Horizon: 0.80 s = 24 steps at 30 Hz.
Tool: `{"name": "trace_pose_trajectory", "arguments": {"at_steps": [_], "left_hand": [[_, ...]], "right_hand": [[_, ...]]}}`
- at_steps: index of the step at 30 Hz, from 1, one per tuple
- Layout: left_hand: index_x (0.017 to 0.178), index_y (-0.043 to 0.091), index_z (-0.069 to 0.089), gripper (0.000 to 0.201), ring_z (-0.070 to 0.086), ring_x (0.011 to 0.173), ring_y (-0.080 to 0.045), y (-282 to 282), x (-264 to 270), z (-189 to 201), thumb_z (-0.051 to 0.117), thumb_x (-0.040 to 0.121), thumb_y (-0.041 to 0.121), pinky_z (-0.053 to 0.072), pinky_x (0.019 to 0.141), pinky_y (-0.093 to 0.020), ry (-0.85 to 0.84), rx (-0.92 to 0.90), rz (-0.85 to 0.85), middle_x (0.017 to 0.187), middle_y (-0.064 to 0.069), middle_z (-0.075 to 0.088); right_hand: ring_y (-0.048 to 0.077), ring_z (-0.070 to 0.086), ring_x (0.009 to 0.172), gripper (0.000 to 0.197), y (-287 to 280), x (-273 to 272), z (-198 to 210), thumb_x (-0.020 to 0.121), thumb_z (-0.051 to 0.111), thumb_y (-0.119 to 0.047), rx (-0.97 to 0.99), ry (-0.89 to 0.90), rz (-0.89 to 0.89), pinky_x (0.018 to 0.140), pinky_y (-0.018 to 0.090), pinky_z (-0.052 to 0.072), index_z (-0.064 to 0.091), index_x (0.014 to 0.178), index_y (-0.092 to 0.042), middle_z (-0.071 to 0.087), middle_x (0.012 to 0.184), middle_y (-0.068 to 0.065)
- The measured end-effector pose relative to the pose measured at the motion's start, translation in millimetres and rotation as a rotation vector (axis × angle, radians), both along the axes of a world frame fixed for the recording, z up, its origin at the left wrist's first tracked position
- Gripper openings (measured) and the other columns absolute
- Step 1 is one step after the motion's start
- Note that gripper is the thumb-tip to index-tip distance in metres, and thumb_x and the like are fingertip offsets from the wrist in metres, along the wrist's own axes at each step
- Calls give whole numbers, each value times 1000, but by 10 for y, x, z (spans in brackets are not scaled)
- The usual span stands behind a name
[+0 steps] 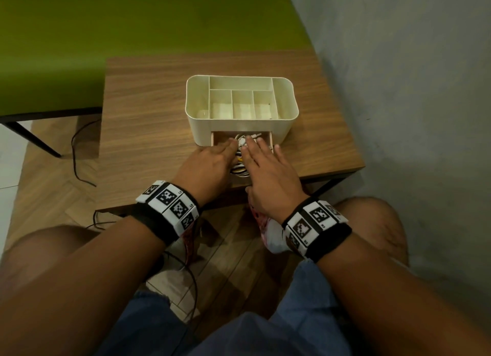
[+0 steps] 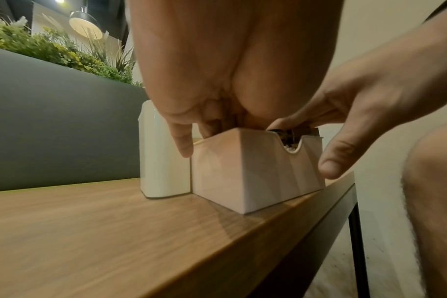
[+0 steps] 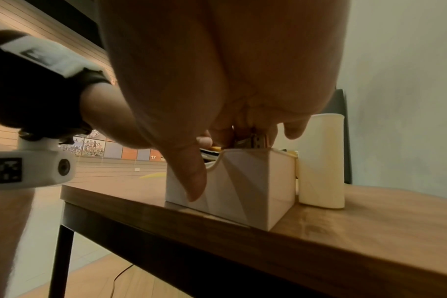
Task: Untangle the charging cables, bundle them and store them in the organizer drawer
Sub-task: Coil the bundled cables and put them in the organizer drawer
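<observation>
Left hand (image 1: 212, 160) and right hand (image 1: 264, 167), fingers extended, press flat on the cables (image 1: 245, 140), gripping nothing. Cables lie beneath the fingers in the pulled-out drawer (image 2: 245, 171) of the organizer (image 1: 240, 121).

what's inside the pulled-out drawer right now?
Coiled cables, mostly white with a bit of yellow, fill the drawer. The left hand and right hand lie flat over them, so how many there are and how they're bundled is hidden.
</observation>
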<state>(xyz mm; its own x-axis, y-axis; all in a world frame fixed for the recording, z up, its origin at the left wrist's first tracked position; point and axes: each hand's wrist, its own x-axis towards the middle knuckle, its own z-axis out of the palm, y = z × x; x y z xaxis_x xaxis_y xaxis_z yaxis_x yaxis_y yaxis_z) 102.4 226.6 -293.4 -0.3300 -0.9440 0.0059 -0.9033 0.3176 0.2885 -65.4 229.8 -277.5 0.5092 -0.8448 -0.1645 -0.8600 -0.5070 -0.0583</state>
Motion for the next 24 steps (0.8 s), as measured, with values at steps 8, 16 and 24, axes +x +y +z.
{"name": "trace_pose_trajectory", "arguments": {"at_steps": [8,16,24], "left_hand": [[156,13,-2,63,4,151,-20,303,-30,-7,24,104,39,2,122,-45,-188,50,-12,164,-5,1],[155,10,1,64,13,150,-22,174,-67,27,27,102,36,4,120,-48,-388,65,1,164,-8,8],[155,13,5,64,17,149,-22,167,-57,13,28,103,42,6,120,-48,-334,57,23,164,-7,12]], "right_hand": [[16,-1,152,89,-99,116,-32,88,65,-31,78,-157,-51,124,41,1,9,157,-18,3,166,-1],[18,-2,152,73,172,-24,91,95,50,-19,-15,-145,46,121,42,-6,11,156,-14,2,165,3],[20,-15,151,94,166,101,-49,89,59,-26,84,-12,-112,123,43,-3,-5,156,-12,-20,163,4]]}}
